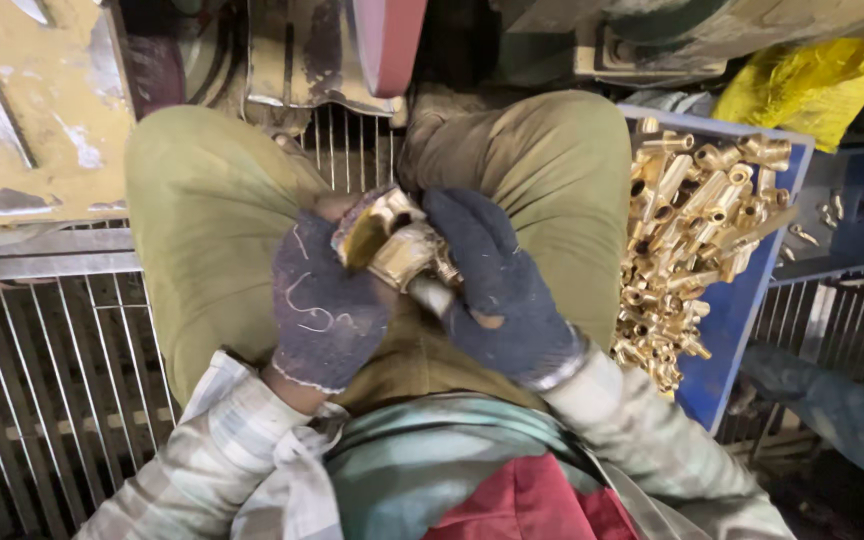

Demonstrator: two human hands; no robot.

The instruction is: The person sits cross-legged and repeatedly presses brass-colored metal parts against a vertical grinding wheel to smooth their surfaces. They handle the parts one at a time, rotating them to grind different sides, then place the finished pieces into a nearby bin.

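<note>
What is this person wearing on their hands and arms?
Both the left hand and the right hand wear dark blue knitted work gloves, worn, with loose pale threads on the left one. The sleeves are pale, faded plaid; the right glove's cuff edge looks light grey.

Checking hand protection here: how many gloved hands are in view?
2. The left hand and the right hand, both in dark knit gloves, meet over the lap around a brass fitting. No other hands show.
</note>
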